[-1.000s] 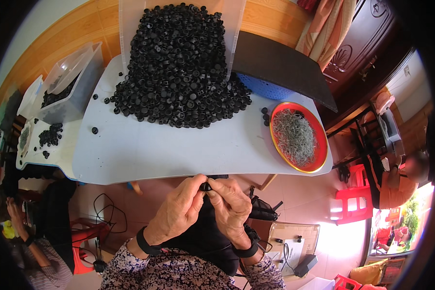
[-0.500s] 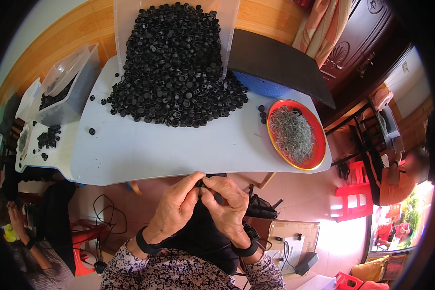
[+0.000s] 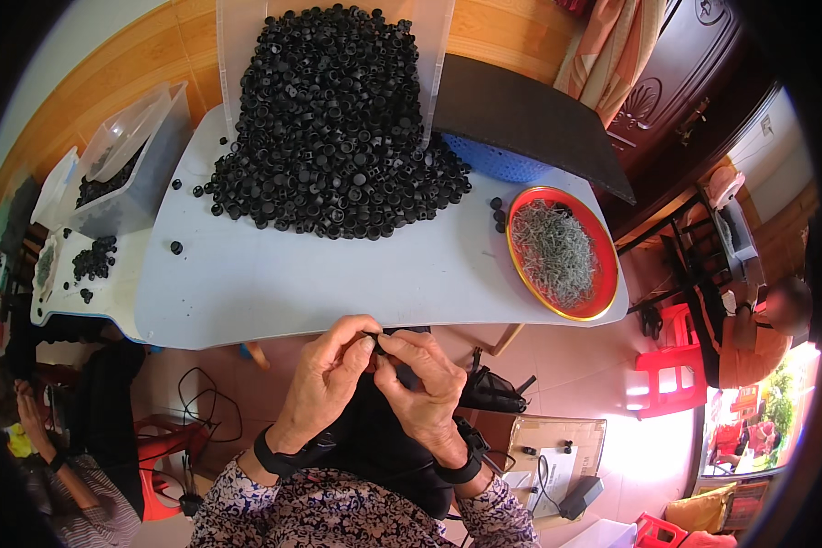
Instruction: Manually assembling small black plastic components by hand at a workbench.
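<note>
Just off the table's front edge, my two hands meet over a small black plastic cap [image 3: 374,343]. My left hand [image 3: 324,384] pinches it between thumb and forefinger. From the other side, the thumb and forefinger of my right hand [image 3: 425,384] close on it too. Fingertips cover much of the cap, so its exact shape is partly hidden. Ahead, a big heap of similar black caps [image 3: 338,137] spills out of a tipped clear plastic bin [image 3: 437,78]. To the right, a red bowl [image 3: 605,265] with a yellow rim holds many thin, silvery pieces [image 3: 557,251].
The heap and bowl rest on a pale grey table [image 3: 338,283]. Behind the bowl, a dark board [image 3: 530,114] lies over a blue basket [image 3: 493,160]. A clear bin [image 3: 128,192] stands far left, near another person's hands [image 3: 35,416]. A cardboard box [image 3: 580,438] lies low right.
My left hand has shifted slightly up and left, and its fingers have changed their hold. More of the black cap shows between the fingertips. The heap and bowl look the same.
</note>
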The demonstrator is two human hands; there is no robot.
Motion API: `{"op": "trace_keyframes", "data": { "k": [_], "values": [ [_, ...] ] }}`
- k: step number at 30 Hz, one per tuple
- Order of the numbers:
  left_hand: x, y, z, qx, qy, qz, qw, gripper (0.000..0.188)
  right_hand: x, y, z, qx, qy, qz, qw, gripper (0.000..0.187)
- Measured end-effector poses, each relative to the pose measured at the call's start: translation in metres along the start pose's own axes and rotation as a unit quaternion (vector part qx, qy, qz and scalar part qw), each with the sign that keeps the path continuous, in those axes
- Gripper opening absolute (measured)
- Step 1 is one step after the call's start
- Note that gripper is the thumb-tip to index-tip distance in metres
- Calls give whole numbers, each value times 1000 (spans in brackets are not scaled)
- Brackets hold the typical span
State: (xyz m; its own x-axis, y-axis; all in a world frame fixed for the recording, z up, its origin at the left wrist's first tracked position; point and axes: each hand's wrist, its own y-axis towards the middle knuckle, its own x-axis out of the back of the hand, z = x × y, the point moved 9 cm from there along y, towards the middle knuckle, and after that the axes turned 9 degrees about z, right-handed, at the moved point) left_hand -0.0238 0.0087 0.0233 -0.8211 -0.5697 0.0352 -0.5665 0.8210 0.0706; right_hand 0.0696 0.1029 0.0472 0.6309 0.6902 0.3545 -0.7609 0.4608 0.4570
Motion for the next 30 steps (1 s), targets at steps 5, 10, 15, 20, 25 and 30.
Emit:
{"op": "trace_keyframes", "data": {
  "k": [5, 10, 15, 20, 25, 30],
  "values": [
    [0, 2, -6, 7, 20, 1, 1000, 23, 3, 1, -4, -26, 18, -3, 1000, 27],
    [-1, 1, -1, 1, 28, 20, 999, 23, 5, 6, -2, -4, 17, -1, 1000, 25],
    [-7, -1, -1, -3, -4, 35, 999, 25, 8, 4, 3, 52, -17, -24, 998, 24],
    [-8, 0, 2, 0, -17, 43, 999, 25, 7, -2, -1, 61, -13, -36, 997, 27],
    [-6, 1, 13, 20, -72, 30, 997, 25, 6, -1, 5, 68, -65, -30, 995, 30],
    [-7, 1, 20, 55, -134, 29, 989, 24, 7, 2, 4, 60, -67, -11, 996, 28]
  ]
}}
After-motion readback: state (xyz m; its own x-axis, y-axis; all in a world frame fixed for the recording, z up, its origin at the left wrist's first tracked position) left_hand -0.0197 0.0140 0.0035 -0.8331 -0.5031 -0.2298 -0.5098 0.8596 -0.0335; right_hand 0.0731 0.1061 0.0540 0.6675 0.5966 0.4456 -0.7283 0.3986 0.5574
